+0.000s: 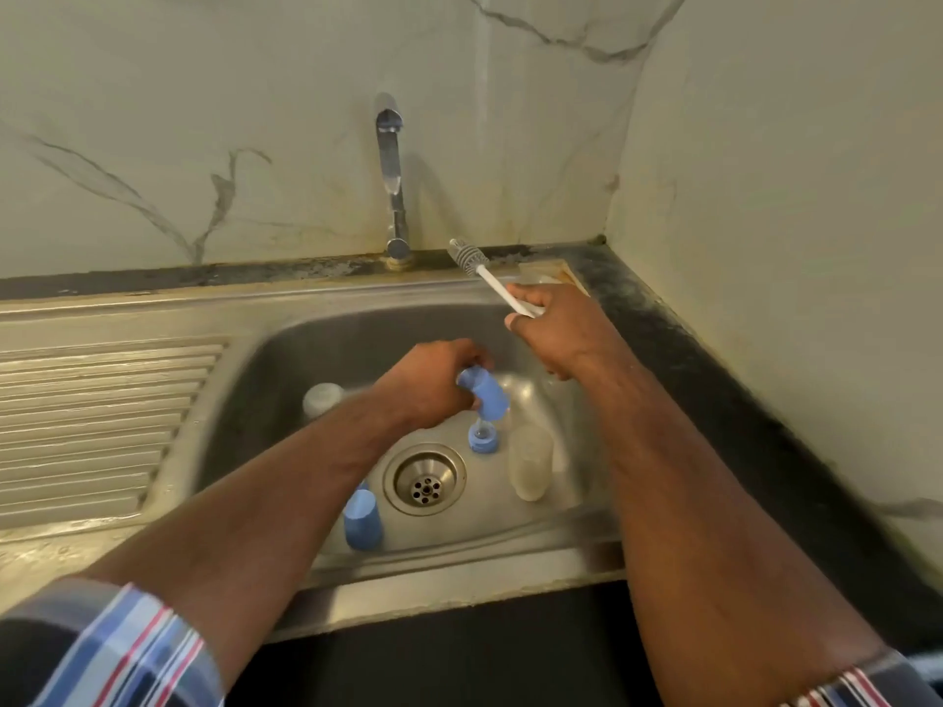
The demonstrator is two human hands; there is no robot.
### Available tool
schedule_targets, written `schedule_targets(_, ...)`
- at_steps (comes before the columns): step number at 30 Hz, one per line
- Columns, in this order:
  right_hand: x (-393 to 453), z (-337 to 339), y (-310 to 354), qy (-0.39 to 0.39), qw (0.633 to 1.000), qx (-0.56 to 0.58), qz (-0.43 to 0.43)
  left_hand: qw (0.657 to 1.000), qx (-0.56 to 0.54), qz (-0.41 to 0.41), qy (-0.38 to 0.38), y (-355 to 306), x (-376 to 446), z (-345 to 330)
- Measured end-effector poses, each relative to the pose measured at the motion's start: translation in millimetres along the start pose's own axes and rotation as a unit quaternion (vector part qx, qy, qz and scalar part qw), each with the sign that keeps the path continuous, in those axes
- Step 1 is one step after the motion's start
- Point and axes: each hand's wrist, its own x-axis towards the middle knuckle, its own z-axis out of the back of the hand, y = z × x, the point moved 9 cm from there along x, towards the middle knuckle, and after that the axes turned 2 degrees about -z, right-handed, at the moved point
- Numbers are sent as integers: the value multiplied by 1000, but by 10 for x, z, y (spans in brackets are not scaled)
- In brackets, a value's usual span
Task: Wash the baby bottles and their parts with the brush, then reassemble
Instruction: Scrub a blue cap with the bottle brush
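Writing: none is reading anywhere, no brand or label showing on the parts or the tap.
Draining board: ribbed steel, sitting at the far left of the sink.
Clear bottle: lying at the basin's left, pale and blurred, partly hidden behind the left forearm.
Lower blue cap: standing in the near-left of the basin, just beside the drain, its top edge tucking under the forearm.
Left hand: hovering over the middle of the basin, fingers curling tight around a blue cap that is tilting down to the right.
Blue collar with teat: resting on the basin floor directly below the held cap, clear teat poking up; whether they are touching I cannot tell.
Tap: chrome, rising from the back ledge.
Bottle brush: white handle, grey ribbed head pointing up-left toward the tap base.
Frosted bottle: standing upright right of the drain, cloudy and open-topped.
Right hand: lifting over the basin's back-right corner, fingers gripping the brush handle's lower end.
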Motion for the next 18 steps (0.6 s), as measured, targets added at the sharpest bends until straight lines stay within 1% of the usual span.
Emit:
schedule_targets(4, 11, 30, -38, -1, 1000, -13, 2, 999, 18, -9, 38, -192, 273, -301)
schedule_targets(7, 16, 26, -74, -10, 999, -44, 7, 996, 43, -10, 84, -254, 431, -614)
schedule_targets(10, 35, 22, -92, -17, 999, -30, 6, 992, 57, -22, 114, -306, 516, -830)
schedule_targets(14, 57, 32, -83, -13, 1000, -25, 10, 988, 59, -34, 137, -343, 595, -958)
schedule_targets(18, 64, -8, -81, -1, 1000, -19, 9, 982, 56, -41, 174, -333, 650, -1047)
